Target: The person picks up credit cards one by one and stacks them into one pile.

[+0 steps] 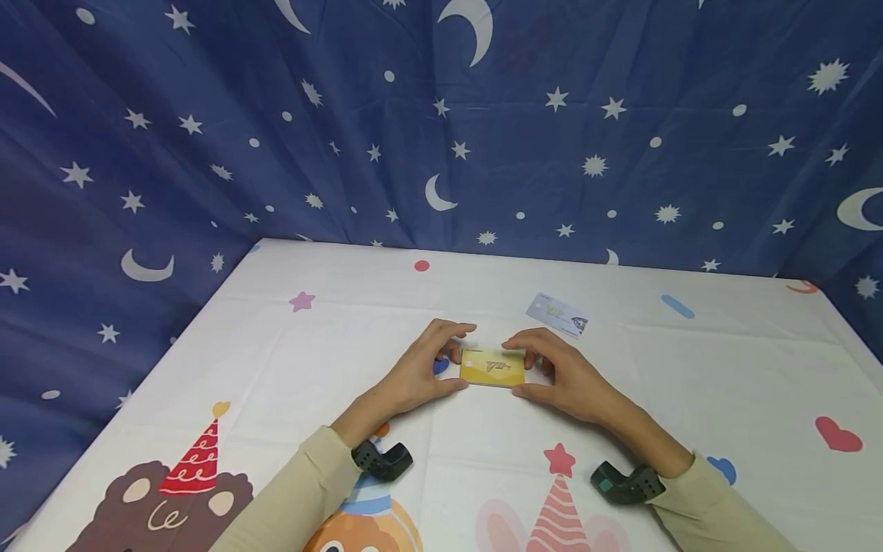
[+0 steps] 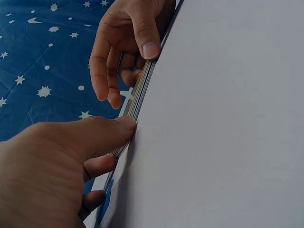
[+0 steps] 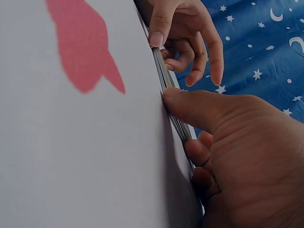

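A small stack of cards (image 1: 493, 368), with a yellow card on top, lies low at the middle of the white table cover. My left hand (image 1: 421, 368) holds its left end, thumb at the near corner and curled fingers along the side. On the opposite end, my right hand (image 1: 569, 379) grips in the same way, thumb at the near right corner. Several layered card edges of the stack (image 2: 141, 90) show between the two thumbs in the left wrist view. Behind the right hand, a single silvery-blue card (image 1: 557, 314) lies flat and slightly turned.
The table cover (image 1: 359, 314) is white with printed shapes and cartoon animals. A dark blue curtain (image 1: 497, 199) with moons and stars hangs along the back and left edges. Dark bands sit on both wrists, the left band (image 1: 382, 461) and right band (image 1: 628, 484).
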`<action>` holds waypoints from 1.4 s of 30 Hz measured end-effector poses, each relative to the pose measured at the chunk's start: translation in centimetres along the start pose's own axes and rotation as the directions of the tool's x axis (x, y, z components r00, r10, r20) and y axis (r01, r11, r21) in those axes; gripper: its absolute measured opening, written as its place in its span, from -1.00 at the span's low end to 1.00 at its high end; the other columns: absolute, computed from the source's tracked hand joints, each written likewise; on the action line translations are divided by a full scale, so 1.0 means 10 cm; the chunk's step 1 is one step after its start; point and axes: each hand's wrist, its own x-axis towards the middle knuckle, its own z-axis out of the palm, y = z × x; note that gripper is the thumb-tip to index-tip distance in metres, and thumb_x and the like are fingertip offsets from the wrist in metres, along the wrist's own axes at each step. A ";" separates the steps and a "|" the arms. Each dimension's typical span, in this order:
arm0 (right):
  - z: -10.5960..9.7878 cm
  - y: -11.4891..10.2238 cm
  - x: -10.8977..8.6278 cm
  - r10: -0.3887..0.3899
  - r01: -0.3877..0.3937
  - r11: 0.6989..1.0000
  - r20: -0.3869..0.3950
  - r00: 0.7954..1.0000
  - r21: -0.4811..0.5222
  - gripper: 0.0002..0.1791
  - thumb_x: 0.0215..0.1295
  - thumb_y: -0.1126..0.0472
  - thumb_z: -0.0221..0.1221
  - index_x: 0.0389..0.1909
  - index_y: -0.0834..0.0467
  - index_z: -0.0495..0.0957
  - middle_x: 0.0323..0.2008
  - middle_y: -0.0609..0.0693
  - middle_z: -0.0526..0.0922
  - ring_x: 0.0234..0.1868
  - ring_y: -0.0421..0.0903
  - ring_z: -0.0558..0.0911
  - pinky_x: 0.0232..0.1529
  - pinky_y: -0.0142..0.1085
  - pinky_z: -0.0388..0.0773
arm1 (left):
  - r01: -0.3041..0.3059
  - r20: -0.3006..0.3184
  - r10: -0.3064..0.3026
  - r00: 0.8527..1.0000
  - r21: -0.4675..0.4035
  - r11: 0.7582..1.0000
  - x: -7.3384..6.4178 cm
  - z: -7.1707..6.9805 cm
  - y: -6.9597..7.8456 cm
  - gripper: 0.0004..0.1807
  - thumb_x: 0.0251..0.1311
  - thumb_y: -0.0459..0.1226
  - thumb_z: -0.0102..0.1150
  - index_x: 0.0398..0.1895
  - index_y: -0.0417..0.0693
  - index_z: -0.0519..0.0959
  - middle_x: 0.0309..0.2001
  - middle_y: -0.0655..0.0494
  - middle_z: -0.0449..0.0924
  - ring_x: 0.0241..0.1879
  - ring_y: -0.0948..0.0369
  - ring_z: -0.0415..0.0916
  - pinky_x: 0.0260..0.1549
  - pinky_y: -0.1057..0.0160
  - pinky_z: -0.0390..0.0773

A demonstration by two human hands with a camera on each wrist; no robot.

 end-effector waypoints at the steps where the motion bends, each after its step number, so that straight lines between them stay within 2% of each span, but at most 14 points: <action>1: 0.00 0.00 0.00 0.000 0.000 1.000 0.000 1.000 0.000 -0.31 -0.06 0.25 0.48 0.15 -0.09 0.47 -0.06 -0.14 0.46 -0.30 -0.13 0.42 -0.34 -0.36 0.41 | -0.001 -0.001 0.001 1.000 0.001 1.000 0.00 0.00 0.00 -0.14 -0.03 -0.42 0.43 0.37 0.03 0.23 0.00 -0.04 0.32 -0.12 0.22 0.39 -0.02 0.23 0.44; 7: 0.00 0.00 0.00 0.025 -0.025 1.000 0.005 1.000 -0.012 -0.31 -0.06 0.21 0.49 0.14 -0.12 0.47 0.02 -0.17 0.44 -0.25 -0.13 0.41 -0.31 -0.35 0.43 | 0.019 0.003 -0.020 1.000 0.012 1.000 0.00 0.00 0.00 -0.16 -0.02 -0.39 0.43 0.36 0.02 0.25 0.01 -0.02 0.32 -0.13 0.21 0.37 -0.05 0.21 0.43; 14: 0.00 -0.01 -0.01 0.054 -0.053 0.998 0.012 0.998 -0.034 -0.31 -0.07 0.18 0.49 0.15 -0.09 0.47 -0.09 -0.14 0.45 -0.24 -0.13 0.39 -0.27 -0.33 0.42 | 0.077 0.022 -0.078 0.997 0.043 0.996 0.00 0.01 0.01 -0.16 -0.01 -0.33 0.43 0.37 0.02 0.25 0.07 0.08 0.43 -0.10 0.21 0.35 -0.02 0.17 0.40; 20: 0.01 0.00 -0.01 0.060 -0.060 0.998 0.013 0.998 -0.036 -0.32 -0.06 0.18 0.49 0.15 -0.08 0.48 -0.07 -0.16 0.47 -0.21 -0.14 0.39 -0.23 -0.31 0.43 | 0.110 0.025 -0.112 0.993 0.061 0.992 -0.01 0.01 0.02 -0.17 0.00 -0.29 0.43 0.37 0.06 0.26 0.09 0.09 0.44 -0.07 0.20 0.33 -0.02 0.13 0.39; 34: 0.00 -0.03 0.02 0.061 -0.061 0.998 0.017 0.998 -0.023 -0.33 -0.05 0.20 0.48 0.14 -0.06 0.48 -0.04 -0.14 0.46 -0.17 -0.13 0.39 -0.18 -0.28 0.45 | 0.117 0.019 -0.119 0.993 0.067 0.991 0.00 -0.02 0.03 -0.19 0.00 -0.29 0.44 0.35 0.05 0.28 0.05 0.12 0.45 -0.08 0.20 0.33 -0.03 0.16 0.39; 38: -0.01 -0.02 0.01 0.050 -0.050 0.999 0.006 0.999 -0.020 -0.33 -0.05 0.16 0.48 0.15 -0.04 0.48 -0.04 -0.13 0.45 -0.19 -0.13 0.39 -0.20 -0.29 0.44 | 0.110 0.012 -0.110 0.994 0.038 0.993 0.00 -0.01 0.02 -0.19 -0.02 -0.28 0.45 0.35 0.07 0.29 0.07 0.10 0.45 -0.09 0.21 0.33 -0.04 0.17 0.39; 42: -0.04 -0.02 -0.01 0.037 -0.038 0.999 -0.043 0.998 -0.014 -0.39 0.02 0.12 0.45 0.15 0.01 0.49 -0.17 -0.08 0.46 -0.27 -0.11 0.40 -0.30 -0.33 0.40 | 0.124 0.012 -0.124 0.992 -0.030 0.992 0.02 -0.02 0.03 -0.19 -0.03 -0.26 0.46 0.34 0.06 0.30 0.08 0.06 0.44 -0.10 0.18 0.34 -0.07 0.17 0.38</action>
